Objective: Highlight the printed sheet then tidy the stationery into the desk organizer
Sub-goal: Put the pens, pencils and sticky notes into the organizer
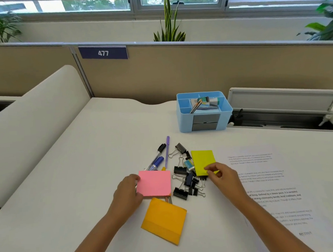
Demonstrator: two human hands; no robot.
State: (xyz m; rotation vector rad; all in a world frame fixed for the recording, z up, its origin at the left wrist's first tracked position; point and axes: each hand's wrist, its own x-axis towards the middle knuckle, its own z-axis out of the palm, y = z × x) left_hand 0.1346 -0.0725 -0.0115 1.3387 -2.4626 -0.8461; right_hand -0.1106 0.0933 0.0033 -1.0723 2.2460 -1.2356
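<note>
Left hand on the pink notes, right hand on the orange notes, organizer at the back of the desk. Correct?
Not quite. In the head view the right hand pinches the yellow notes, not the orange notes. The left hand holds the pink notes; the organizer stands at the back.

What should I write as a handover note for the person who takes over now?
Left hand: gripping the pink sticky-note pad.
Right hand: pinching the yellow sticky-note pad.
On the desk: orange pad, binder clips, markers and pen, printed sheet.
Blue desk organizer holds a few items.
Highlighting cannot be confirmed.
Left: store everything.
</note>
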